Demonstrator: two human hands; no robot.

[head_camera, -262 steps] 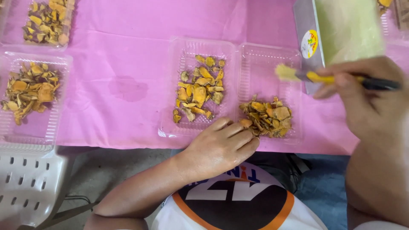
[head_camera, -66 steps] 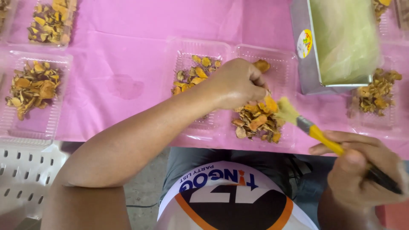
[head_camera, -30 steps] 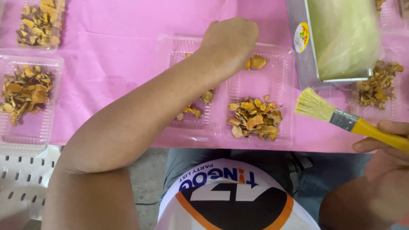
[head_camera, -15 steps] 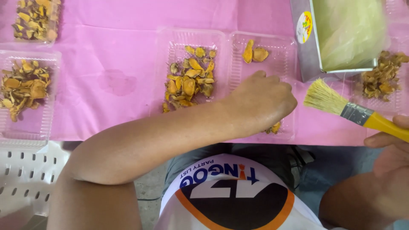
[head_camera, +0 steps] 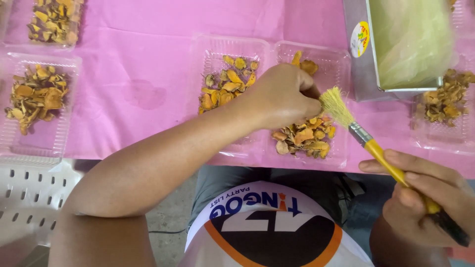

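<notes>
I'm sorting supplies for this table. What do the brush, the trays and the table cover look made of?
Brush: pale straw-like bristles, a shiny metal band, and a glossy yellow handle, plastic or painted wood. Trays: thin clear plastic, ribbed and glinting, with the pink showing through. Cover: pink sheet with soft creases and a damp-looking patch, probably cloth or thin non-woven fabric.

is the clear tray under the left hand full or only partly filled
Partly filled. The clear tray holds a heap of orange slices at its near end and two pieces at the far end, bare between.
</notes>
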